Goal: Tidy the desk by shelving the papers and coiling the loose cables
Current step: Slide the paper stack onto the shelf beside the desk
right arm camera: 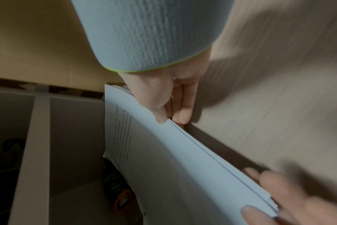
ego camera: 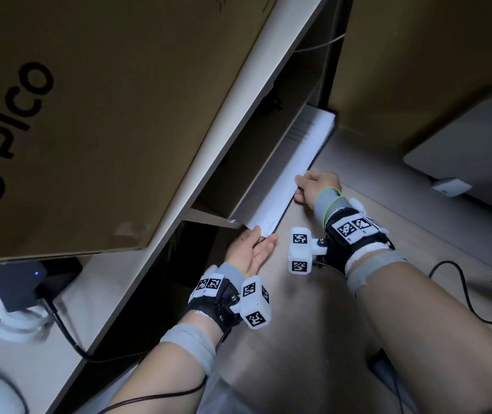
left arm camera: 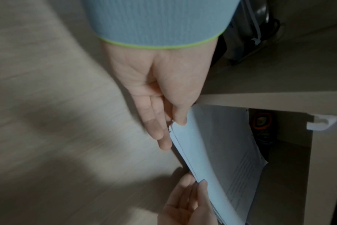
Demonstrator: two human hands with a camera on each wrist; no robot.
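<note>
A stack of white printed papers point(ego camera: 292, 162) lies tilted, partly inside the open shelf compartment point(ego camera: 238, 162) at the desk's back edge. My left hand point(ego camera: 264, 236) pinches the stack's near corner, thumb on top and fingers beneath. My right hand point(ego camera: 298, 189) pinches the same long edge farther along. In the left wrist view the left hand point(left arm camera: 172, 130) holds the papers point(left arm camera: 221, 144), which bow upward. The right wrist view shows the right hand point(right arm camera: 171, 120) gripping the papers point(right arm camera: 164, 159) by their edge. A loose black cable point(ego camera: 463, 297) lies on the desk to the right.
A large cardboard box point(ego camera: 89, 115) sits on the shelf top above. A black adapter point(ego camera: 20, 282) with its cable point(ego camera: 62, 327) is at the left. An orange and black object point(left arm camera: 262, 121) stands inside the compartment behind the papers. A grey device point(ego camera: 478, 144) occupies the desk's right.
</note>
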